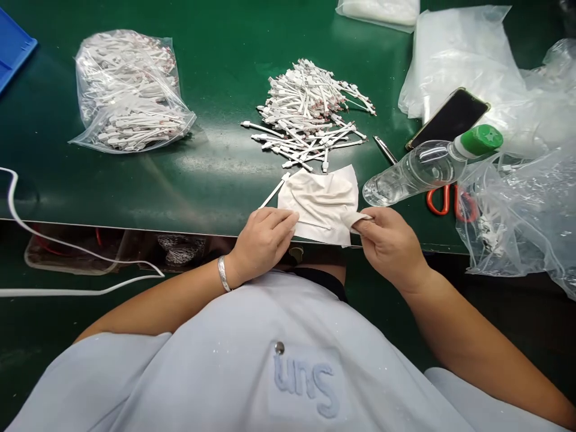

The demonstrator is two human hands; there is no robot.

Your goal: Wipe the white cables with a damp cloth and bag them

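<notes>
A crumpled cream cloth (321,195) lies at the table's near edge. My right hand (391,243) pinches its right corner between thumb and fingers. My left hand (265,243) rests on the edge at the cloth's left side, fingers together, over the end of a short white cable (315,226) that stretches across the cloth. Beyond those knuckles another white cable (275,189) points away, its lower end hidden by the hand. Behind the cloth is a loose pile of short white cables (306,96) with small connectors.
A clear bag of similar cables (130,90) lies at left, near a blue bin (13,45). At right are a green-capped bottle (418,171) on its side, a pen (384,150), a phone (450,117), red-handled scissors (438,201) and plastic bags (463,60).
</notes>
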